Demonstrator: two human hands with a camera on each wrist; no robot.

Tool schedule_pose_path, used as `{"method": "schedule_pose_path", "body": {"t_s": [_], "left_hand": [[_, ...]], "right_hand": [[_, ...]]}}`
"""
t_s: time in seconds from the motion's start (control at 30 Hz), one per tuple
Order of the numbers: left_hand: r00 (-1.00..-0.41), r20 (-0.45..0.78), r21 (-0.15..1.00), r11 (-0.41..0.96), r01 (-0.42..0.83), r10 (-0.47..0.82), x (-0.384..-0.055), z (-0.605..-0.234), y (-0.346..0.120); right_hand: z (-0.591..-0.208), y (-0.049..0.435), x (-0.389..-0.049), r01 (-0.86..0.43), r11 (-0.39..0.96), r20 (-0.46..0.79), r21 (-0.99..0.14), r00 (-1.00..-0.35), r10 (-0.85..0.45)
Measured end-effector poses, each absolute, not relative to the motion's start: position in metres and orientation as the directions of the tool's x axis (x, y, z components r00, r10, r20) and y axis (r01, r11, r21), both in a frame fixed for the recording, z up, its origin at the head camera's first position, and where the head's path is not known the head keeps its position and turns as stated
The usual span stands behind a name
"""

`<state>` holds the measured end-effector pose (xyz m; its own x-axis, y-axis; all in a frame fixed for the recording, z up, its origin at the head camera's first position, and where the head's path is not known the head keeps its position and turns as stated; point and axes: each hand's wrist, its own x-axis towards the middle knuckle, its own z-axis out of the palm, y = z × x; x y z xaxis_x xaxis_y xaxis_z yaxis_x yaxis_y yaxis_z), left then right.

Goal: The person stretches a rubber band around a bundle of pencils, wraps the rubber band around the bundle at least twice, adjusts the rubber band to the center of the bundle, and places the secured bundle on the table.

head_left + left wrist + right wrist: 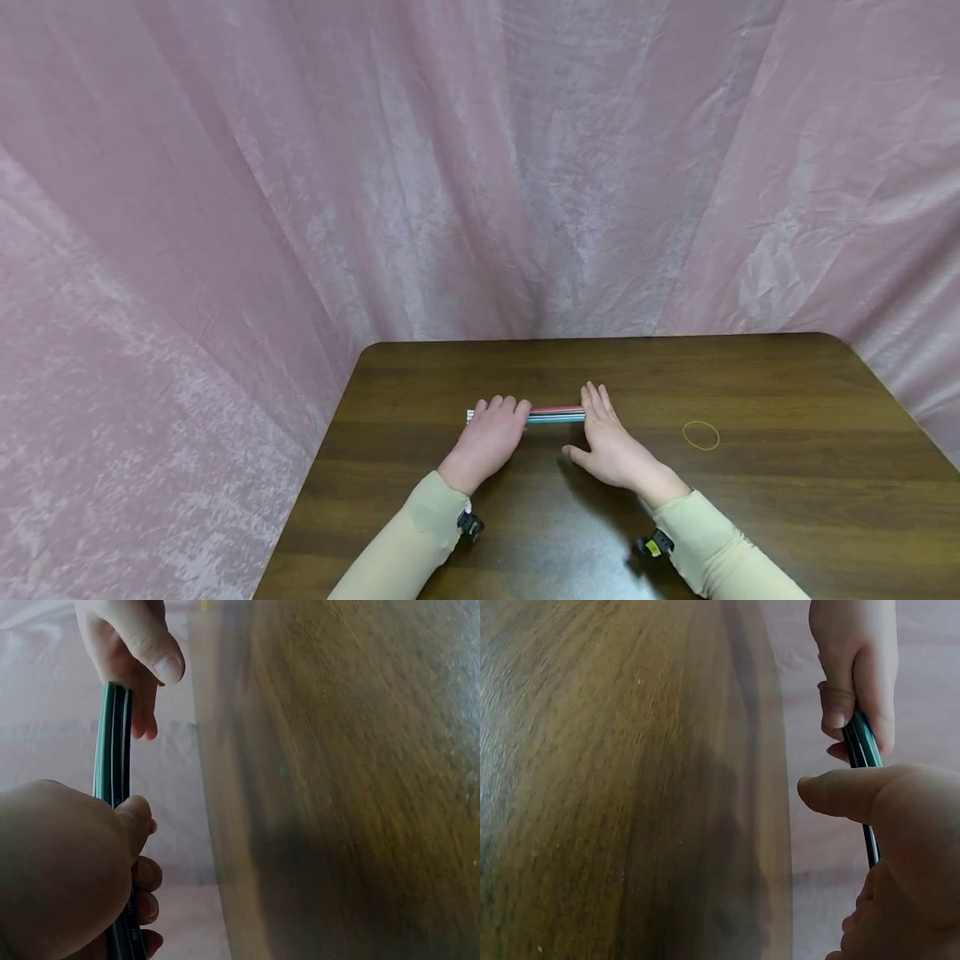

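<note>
My left hand [489, 439] grips a bundle of pencils [557, 415], its fingers curled round them. The pencils lie side by side, held off the table; red, dark and teal ones show in the head view, and the left wrist view shows the green and black pencils [114, 746] with small print on one. At the bundle's right end is my right hand [611, 446], its fingers straight and its thumb spread away. The palm side of those fingers meets the pencil ends. The left hand hides the middle of the bundle.
A thin yellow rubber band [701, 435] lies on the brown wooden table [787, 400], to the right of my right hand. Pink curtains [480, 167] hang behind the far edge and along the left side. Each wrist carries a small black camera [470, 525].
</note>
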<state>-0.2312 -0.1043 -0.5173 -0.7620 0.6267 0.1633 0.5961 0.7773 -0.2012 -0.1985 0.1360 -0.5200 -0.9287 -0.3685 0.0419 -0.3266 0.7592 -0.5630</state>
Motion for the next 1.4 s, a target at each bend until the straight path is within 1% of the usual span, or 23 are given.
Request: {"method": "schedule_pose_path", "body": {"t_s": [0.13,0.27,0.37,0.53,0.6,0.83,0.9,1.0,1.2,1.3,1.4], "left_hand": [[-0.76,0.172,-0.228,0.776,0.588,0.627,-0.231,-0.519,-0.101],[-0.762,0.169,-0.235,0.777,0.585,0.625,-0.23,-0.52,-0.099],[-0.766,0.163,-0.23,0.779,0.584,0.622,-0.229,-0.52,-0.099],[-0.774,0.183,-0.225,0.793,0.567,0.606,-0.229,-0.519,-0.102],[-0.773,0.191,-0.232,0.793,0.563,0.605,-0.229,-0.519,-0.103],[-0.763,0.203,-0.271,0.784,0.558,0.614,-0.23,-0.517,-0.096],[-0.765,0.2,-0.289,0.783,0.551,0.612,-0.23,-0.515,-0.094],[-0.769,0.184,-0.312,0.778,0.545,0.612,-0.23,-0.511,-0.092],[-0.763,0.175,-0.262,0.776,0.573,0.622,-0.231,-0.506,-0.095],[-0.764,0.166,-0.245,0.777,0.581,0.624,-0.231,-0.504,-0.097],[-0.773,0.146,-0.224,0.782,0.582,0.618,-0.23,-0.504,-0.098]], "right_hand": [[-0.521,0.136,-0.199,-0.316,0.734,0.027,-0.601,-0.926,-0.377],[-0.524,0.141,-0.201,-0.318,0.691,0.006,-0.649,-0.91,-0.414],[-0.526,0.143,-0.203,-0.325,0.678,0.013,-0.659,-0.906,-0.423],[-0.526,0.145,-0.206,-0.303,0.661,0.061,-0.686,-0.93,-0.363],[-0.525,0.145,-0.207,-0.297,0.664,0.07,-0.686,-0.936,-0.346],[-0.528,0.139,-0.209,-0.268,0.689,0.028,-0.674,-0.941,-0.339],[-0.528,0.138,-0.21,-0.273,0.698,0.031,-0.662,-0.94,-0.339],[-0.527,0.141,-0.212,-0.309,0.692,0.045,-0.652,-0.927,-0.371],[-0.518,0.154,-0.217,-0.351,0.655,0.09,-0.669,-0.913,-0.398],[-0.517,0.159,-0.218,-0.343,0.666,0.076,-0.663,-0.915,-0.396],[-0.518,0.163,-0.217,-0.314,0.694,0.03,-0.648,-0.921,-0.389]]}}
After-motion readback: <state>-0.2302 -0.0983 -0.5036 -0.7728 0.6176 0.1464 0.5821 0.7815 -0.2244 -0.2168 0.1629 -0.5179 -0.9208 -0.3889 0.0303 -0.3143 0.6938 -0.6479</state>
